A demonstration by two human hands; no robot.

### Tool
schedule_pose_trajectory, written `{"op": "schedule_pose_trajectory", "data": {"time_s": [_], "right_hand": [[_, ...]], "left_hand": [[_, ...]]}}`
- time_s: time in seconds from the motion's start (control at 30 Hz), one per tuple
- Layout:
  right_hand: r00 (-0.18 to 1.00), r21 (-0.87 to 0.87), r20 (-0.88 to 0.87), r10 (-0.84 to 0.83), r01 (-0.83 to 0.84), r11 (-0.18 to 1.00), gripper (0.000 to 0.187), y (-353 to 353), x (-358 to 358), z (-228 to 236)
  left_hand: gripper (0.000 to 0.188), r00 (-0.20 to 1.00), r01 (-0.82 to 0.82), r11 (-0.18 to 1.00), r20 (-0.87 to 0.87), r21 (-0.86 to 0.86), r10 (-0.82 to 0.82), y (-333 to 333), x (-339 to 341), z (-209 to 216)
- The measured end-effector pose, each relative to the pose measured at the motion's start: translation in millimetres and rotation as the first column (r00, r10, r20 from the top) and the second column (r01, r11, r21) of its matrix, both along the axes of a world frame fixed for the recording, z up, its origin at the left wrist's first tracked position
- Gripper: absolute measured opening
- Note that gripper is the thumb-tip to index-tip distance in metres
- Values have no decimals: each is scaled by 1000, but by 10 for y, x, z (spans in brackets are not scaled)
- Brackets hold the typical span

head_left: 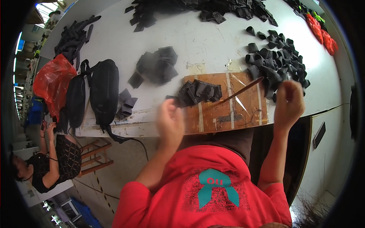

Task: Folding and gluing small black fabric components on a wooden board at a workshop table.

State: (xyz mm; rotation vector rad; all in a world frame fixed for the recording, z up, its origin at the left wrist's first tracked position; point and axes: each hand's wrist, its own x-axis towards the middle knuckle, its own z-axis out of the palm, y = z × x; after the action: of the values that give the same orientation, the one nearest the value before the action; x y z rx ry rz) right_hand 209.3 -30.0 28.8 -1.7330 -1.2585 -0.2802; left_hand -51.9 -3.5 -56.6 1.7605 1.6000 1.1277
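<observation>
My left hand (170, 123), smeared by motion, is over the table edge beside the brown wooden board (249, 112). Its fingertips are close to a small stack of black fabric pieces (200, 92) on the board's left part; whether they grip one is unclear. Over at the right, my right hand (291, 100) is raised with curled fingers pressed together, next to a heap of black fabric loops (275, 60). Anything inside those fingers is hidden. A thin brown stick (243, 90) slants across the board from the stack toward the loops.
More black pieces lie in a mid-table pile (157, 66) and a far heap (235, 7). At the left are black pouches (104, 89), a red plastic bag (55, 81) and black strips (72, 40). Another person (49, 163) sits beyond the left end. The table (213, 45) is white.
</observation>
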Motion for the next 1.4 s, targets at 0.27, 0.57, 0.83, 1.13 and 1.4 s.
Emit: {"op": "schedule_pose_trajectory", "data": {"time_s": [0.27, 0.57, 0.83, 1.13, 1.4], "right_hand": [[864, -116, -500, 60, -135, 984, 10, -114, -90, -439], [-77, 47, -997, -26, -812, 582, 29, -203, -1063, -604], [-252, 160, -967, -31, -701, 695, 16, -241, -983, -683], [-277, 176, -959, -55, -740, 649, 14, -263, -865, -613], [256, -111, -961, 103, -699, 706, 14, -289, -920, -662]], "left_hand": [[14, 966, -40, 998, -257, -43, 28, 169, -480, -400], [23, 946, 314, 911, -164, 266, -278, -14, -166, 105], [21, 644, 356, 913, 760, -197, -87, -309, 201, 277], [13, 375, 740, 524, 905, -422, 201, -112, 101, 208], [8, 494, 689, 572, 866, -446, 80, -128, 120, 221]]}}
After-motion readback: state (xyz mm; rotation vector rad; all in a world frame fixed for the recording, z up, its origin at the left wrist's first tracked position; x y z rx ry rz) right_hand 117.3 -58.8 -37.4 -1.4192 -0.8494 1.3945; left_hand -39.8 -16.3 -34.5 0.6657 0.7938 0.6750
